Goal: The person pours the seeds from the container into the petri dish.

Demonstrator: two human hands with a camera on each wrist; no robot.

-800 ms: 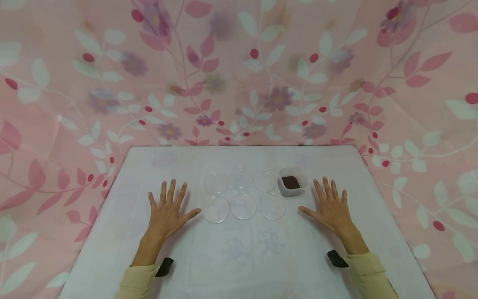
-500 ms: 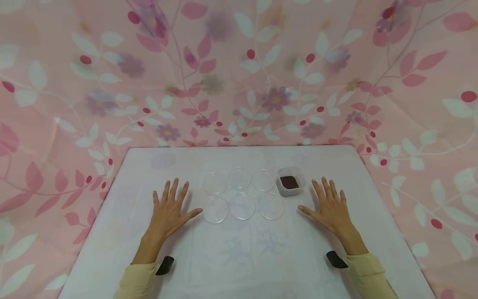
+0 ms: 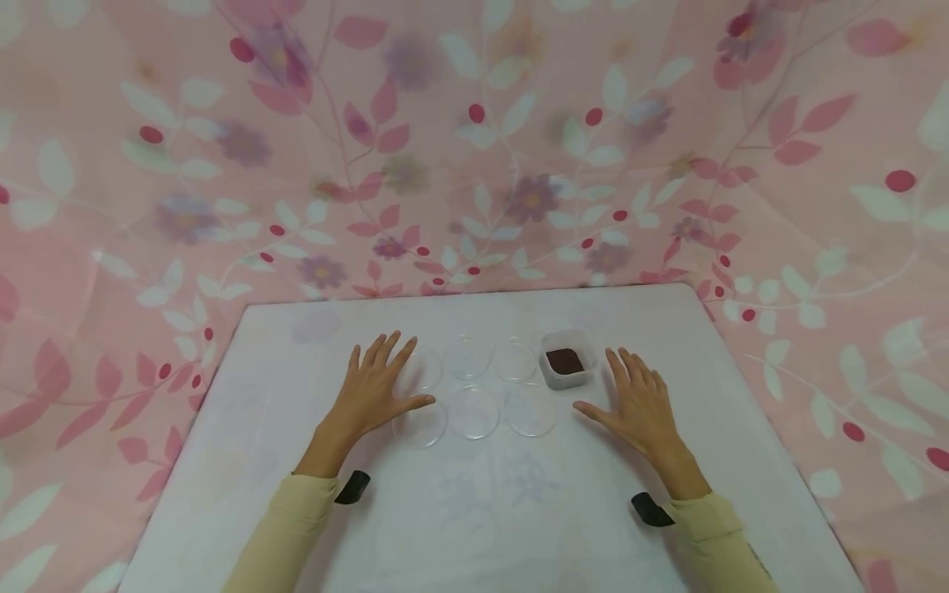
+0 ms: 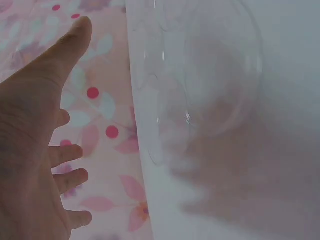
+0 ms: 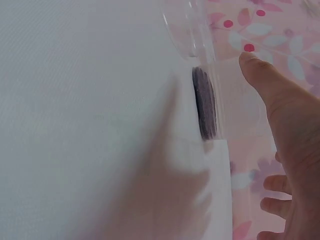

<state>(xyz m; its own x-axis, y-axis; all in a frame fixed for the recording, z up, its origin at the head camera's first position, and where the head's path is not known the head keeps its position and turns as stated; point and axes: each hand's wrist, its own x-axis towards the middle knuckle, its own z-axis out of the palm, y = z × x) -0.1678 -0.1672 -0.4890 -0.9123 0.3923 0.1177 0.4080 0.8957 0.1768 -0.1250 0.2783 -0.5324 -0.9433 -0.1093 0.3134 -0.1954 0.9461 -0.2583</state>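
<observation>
Several clear round dishes [image 3: 473,412] lie in two rows on the white table [image 3: 482,519]. A small square tub of dark brown powder [image 3: 567,362] stands at the right end of the back row. My left hand [image 3: 374,391] hovers flat with fingers spread over the leftmost dishes, its thumb above the front-left dish [image 3: 420,426]. In the left wrist view that hand [image 4: 35,145] is open beside a clear dish [image 4: 220,75]. My right hand [image 3: 633,403] is flat and spread just right of the tub. The right wrist view shows this hand [image 5: 290,125] next to the tub [image 5: 204,105]. Neither hand holds anything.
A pink floral cloth [image 3: 474,140] hangs behind and around the table. Black devices sit at both wrists [image 3: 352,487] [image 3: 651,511]. Bare white tabletop stretches in front of the dishes toward me.
My left hand has moved right and forward, from beside the dishes to over the leftmost ones. The right hand shifted slightly left toward the tub. The view drifted a little.
</observation>
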